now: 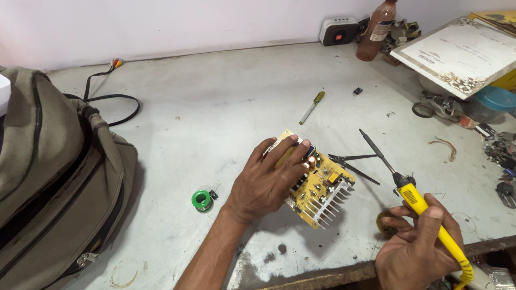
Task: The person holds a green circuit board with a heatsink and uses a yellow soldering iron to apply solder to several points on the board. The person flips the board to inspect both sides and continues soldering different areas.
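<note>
My left hand (pixel 267 180) lies flat on a yellow circuit board (pixel 318 188) with a silver finned heat sink (pixel 331 203), pinning it to the grey bench. My right hand (pixel 421 241) grips the yellow handle of a soldering iron (pixel 404 189). Its dark tip points up and left, hovering to the right of the board and not touching it. A small round tin (pixel 385 222) sits just under my right fingers. Black tweezers (pixel 352 164) lie between the board and the iron tip.
A green solder spool (pixel 202 200) sits left of my wrist. An olive backpack (pixel 51 177) fills the left side. A yellow-handled screwdriver (pixel 312 107), a brown bottle (pixel 375 31), a framed paper (pixel 457 51) and scattered parts (pixel 497 147) occupy the back and right.
</note>
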